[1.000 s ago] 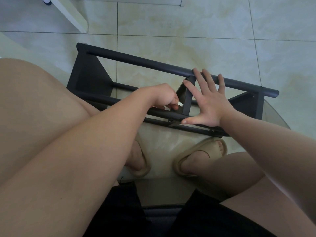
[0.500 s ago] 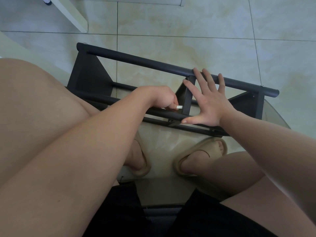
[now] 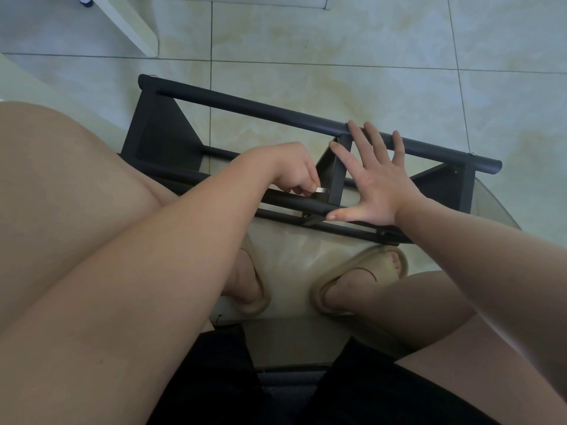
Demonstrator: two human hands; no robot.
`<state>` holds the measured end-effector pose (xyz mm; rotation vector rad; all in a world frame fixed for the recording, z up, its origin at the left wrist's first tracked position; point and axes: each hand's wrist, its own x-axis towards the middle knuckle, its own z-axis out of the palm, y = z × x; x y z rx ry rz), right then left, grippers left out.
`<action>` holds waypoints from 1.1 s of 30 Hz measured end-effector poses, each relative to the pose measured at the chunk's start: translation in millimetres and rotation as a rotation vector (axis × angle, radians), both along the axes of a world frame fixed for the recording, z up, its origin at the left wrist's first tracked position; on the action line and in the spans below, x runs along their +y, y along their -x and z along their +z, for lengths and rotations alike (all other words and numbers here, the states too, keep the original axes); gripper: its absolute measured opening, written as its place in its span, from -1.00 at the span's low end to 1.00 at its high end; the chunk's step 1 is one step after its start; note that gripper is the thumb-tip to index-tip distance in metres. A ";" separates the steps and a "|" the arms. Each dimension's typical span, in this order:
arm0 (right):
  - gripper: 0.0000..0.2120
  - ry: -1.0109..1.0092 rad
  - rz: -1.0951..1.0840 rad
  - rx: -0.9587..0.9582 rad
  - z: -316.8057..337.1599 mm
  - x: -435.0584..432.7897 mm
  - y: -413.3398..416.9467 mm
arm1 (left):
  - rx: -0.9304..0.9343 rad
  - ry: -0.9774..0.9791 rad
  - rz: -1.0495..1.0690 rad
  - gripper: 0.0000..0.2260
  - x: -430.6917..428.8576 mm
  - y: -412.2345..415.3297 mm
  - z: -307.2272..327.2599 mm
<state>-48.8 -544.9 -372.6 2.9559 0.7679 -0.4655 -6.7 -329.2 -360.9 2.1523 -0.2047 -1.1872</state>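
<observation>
Obs., nearest first: a sandal [image 3: 362, 277] shows through a clear, glass-like surface [image 3: 495, 207]. The dark metal rack [image 3: 159, 142] appears to rest on it by its near side.

Near rail [image 3: 294, 204]: the left hand [image 3: 291, 170] sits just above it, fingers curled and pinching a small silvery piece [image 3: 321, 190] (a short key or a fastener, too small to tell). The tip of the piece meets the foot of the middle upright [image 3: 337, 176], where upright and rail join.

Right hand [image 3: 380, 185]: fingers straight and spread, grasping nothing. The palm lies flat over the rack just right of the upright, the thumb rests on the near rail and the fingertips reach the top rail [image 3: 276, 116].

Beyond: tiled floor [image 3: 368, 56] and a white furniture leg [image 3: 132, 23], well apart from the work.

Judgement: the step in hand is fastening the upright to the near rail.

Notes for doing it well:
- Seat the piece square to the joint before turning. A tilted start could cross the thread or slip.
- Turn in short strokes, since the rail leaves the left hand little room.
- Press the right palm down so that the upright stays true and the rack does not skate on the glass.
- Snug it, then check the upright for wobble before tightening fully.
</observation>
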 end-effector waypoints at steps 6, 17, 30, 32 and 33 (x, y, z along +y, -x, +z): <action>0.19 -0.019 -0.001 0.000 0.4 0.0 0.7 | -0.041 -0.003 -0.017 -0.86 -4.2 -1.3 3.4; 0.20 -0.013 -0.002 -0.004 1.0 0.4 0.1 | 0.185 0.200 0.489 -0.95 -16.3 11.3 -11.3; 0.20 -0.004 -0.003 0.002 -0.2 0.3 -0.1 | 0.124 0.178 0.608 -0.95 -20.9 14.0 -11.3; 0.20 -0.008 -0.004 0.001 -0.4 0.1 -0.2 | 0.116 0.176 0.619 -0.93 -20.8 14.0 -11.4; 0.20 -0.008 -0.003 0.000 -0.4 0.1 -0.3 | 0.117 0.176 0.623 -0.92 -20.6 13.8 -11.3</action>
